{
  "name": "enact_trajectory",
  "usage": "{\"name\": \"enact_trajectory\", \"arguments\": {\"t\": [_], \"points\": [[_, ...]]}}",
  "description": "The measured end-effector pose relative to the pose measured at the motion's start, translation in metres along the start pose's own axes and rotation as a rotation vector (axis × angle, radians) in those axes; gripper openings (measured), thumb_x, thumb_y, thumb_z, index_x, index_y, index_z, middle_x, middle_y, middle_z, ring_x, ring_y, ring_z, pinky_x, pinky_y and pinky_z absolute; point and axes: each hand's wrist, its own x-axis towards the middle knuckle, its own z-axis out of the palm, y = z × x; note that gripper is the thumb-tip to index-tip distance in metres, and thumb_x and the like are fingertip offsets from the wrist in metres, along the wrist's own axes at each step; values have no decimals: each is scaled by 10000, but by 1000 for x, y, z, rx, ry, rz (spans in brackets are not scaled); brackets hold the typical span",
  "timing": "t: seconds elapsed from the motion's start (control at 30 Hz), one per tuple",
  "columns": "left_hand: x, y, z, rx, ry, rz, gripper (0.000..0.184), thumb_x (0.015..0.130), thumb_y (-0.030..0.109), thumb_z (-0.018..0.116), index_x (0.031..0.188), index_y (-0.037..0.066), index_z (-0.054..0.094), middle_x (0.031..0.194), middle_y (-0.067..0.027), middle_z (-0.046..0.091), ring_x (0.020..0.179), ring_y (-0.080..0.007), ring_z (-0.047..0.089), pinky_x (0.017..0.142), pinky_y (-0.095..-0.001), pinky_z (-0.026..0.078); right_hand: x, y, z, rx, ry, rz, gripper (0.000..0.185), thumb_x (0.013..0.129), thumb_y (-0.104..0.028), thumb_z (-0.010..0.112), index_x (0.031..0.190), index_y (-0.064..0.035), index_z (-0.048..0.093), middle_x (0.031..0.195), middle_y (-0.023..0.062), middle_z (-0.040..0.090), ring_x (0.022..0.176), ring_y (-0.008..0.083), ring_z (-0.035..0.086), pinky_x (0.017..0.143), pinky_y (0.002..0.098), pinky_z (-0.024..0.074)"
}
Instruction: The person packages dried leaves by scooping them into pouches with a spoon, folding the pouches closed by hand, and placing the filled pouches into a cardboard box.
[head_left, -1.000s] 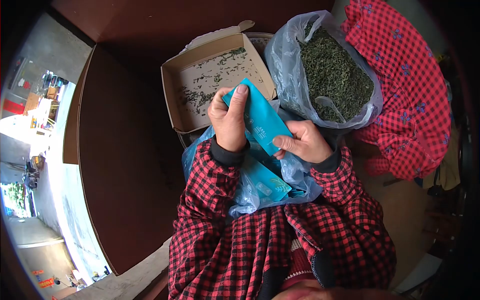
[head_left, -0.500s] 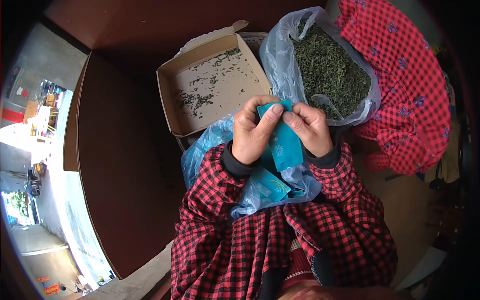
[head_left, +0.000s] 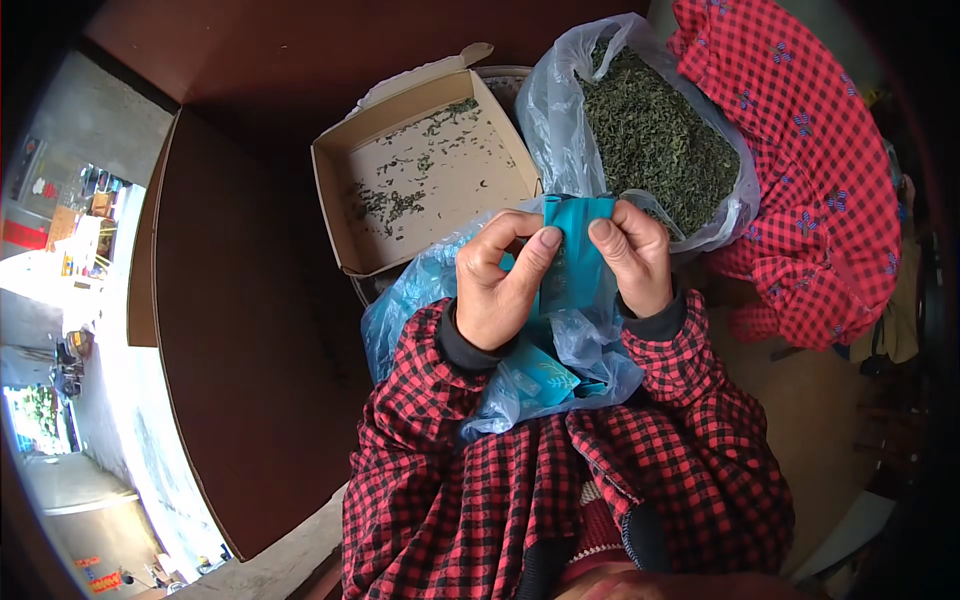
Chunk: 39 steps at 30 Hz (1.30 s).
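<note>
- In the head view, the packet (head_left: 578, 255) is held above the blue bag (head_left: 405, 312).
- Its long axis is pointed away from the body (head_left: 470, 500).
- Its left edge is pinched by the left hand (head_left: 498, 285), thumb and fingers closed.
- Its right edge is likewise pinched by the right hand (head_left: 642, 262).

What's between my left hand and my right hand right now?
A teal packet spans the gap in the head view, with your left hand and right hand both gripping it near its upper end.
</note>
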Motion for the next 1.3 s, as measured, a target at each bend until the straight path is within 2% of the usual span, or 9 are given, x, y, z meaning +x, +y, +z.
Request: {"name": "enact_trajectory", "arguments": {"t": [0.2,0.33,0.43,0.57,0.73,0.83,1.0,1.1,1.3], "points": [[0,5,0,-10,41,18,128,940,108,696,947,-20,691,822,-45,662,727,-94,595,670,-243,484,-2,-9,9,29,-27,-2,204,977,-188,675,894,-4,648,761,-50,570,689,21,467,609,206,398],[-1,5,-4,98,1,117,121,919,104,711,953,-11,696,811,-65,664,700,-134,596,641,-268,476,-2,-19,17,166,54,31,195,968,-180,688,897,-2,652,769,-44,584,696,24,479,619,208,411],[-1,7,-3,188,-8,180,118,904,110,719,900,0,678,759,-85,641,665,-187,590,607,-301,459,-1,-20,14,-63,102,-121,217,973,-195,680,870,-9,641,729,-50,575,669,25,474,585,221,407],[-1,7,-5,327,-50,301,154,904,119,717,826,12,638,707,-88,607,643,-211,584,581,-325,445,-8,-19,6,-190,120,-93,271,998,-256,641,871,-16,632,724,-29,585,667,45,492,592,228,404],[-6,7,0,281,-81,214,210,911,133,712,778,19,595,677,-93,576,615,-233,572,568,-334,440,-5,-19,6,-229,136,-132,312,999,-264,640,804,-25,596,656,-42,537,612,43,454,541,242,378],[-8,4,4,201,-17,123,230,916,148,711,772,17,587,676,-97,572,595,-249,558,557,-342,435,-3,-21,9,-234,142,-171,308,977,-241,677,784,-20,584,640,-25,535,604,37,447,528,251,394],[-5,4,4,157,-38,141,267,926,159,704,748,18,562,662,-102,556,580,-248,547,540,-348,424,-4,-19,14,-321,154,-215,320,974,-235,680,762,-24,565,638,-22,522,606,41,442,528,257,394],[-6,4,-3,243,-81,149,290,932,157,700,731,21,540,637,-106,542,553,-223,537,519,-346,410,-7,-19,12,-272,122,-166,331,965,-231,693,748,-26,551,635,-23,509,599,46,430,526,256,384],[-7,7,-3,223,-104,152,321,947,172,687,716,25,520,611,-102,526,520,-197,514,504,-327,399,-7,-20,7,-159,68,-87,346,977,-242,674,740,-27,543,630,-38,495,589,51,413,531,248,369]]}}
